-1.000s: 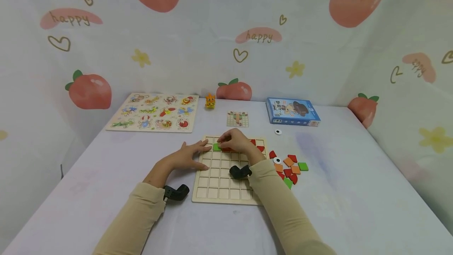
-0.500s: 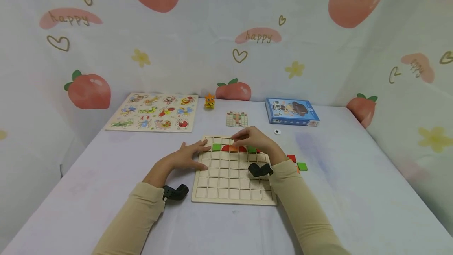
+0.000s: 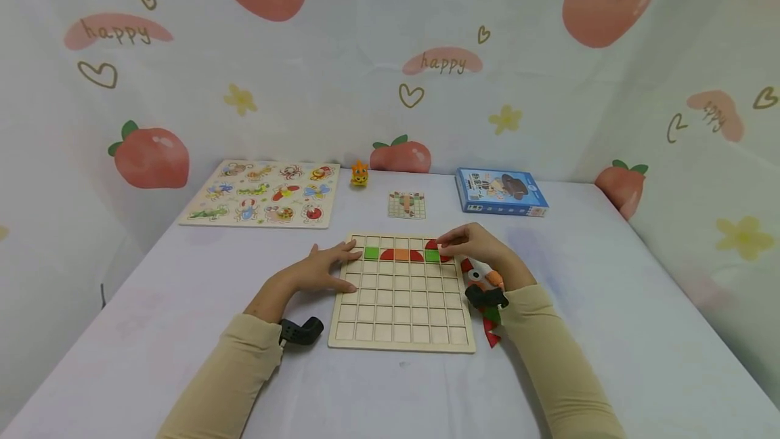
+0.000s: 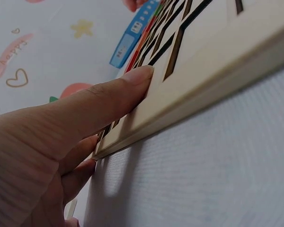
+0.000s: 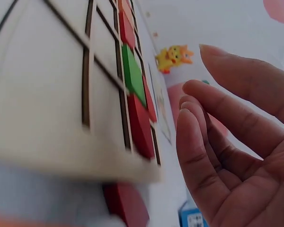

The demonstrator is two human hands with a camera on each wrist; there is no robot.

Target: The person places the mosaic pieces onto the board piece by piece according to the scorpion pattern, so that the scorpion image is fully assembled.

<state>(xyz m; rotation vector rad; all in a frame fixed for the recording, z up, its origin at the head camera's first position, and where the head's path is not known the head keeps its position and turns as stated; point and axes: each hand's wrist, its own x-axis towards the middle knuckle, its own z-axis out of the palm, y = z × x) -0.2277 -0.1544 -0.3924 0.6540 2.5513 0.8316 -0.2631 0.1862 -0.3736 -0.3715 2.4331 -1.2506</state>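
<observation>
A wooden grid board [image 3: 393,297] lies on the table with a row of tiles near its far edge: green [image 3: 371,253], rounded red [image 3: 387,255], orange [image 3: 402,255], more red and a second green [image 3: 432,256]. Another red tile [image 3: 430,244] sits one row farther back at the right. My left hand [image 3: 319,268] rests at the board's left edge, fingers spread, its thumb [image 4: 139,78] pressing on the rim. Over the far right corner hovers my right hand [image 3: 478,247], fingers loosely bent; in the right wrist view nothing shows between thumb and fingertips.
Loose tiles and a white eye disc [image 3: 474,275] lie right of the board, partly behind my right wrist. Farther back are a pattern card [image 3: 407,206], a blue box [image 3: 502,192], a small orange toy [image 3: 359,174] and an insect puzzle board [image 3: 262,194].
My right hand has moved rightward along the tile row, from the left green tile past the orange one to the far right corner, uncovering the row. My left hand has stayed put.
</observation>
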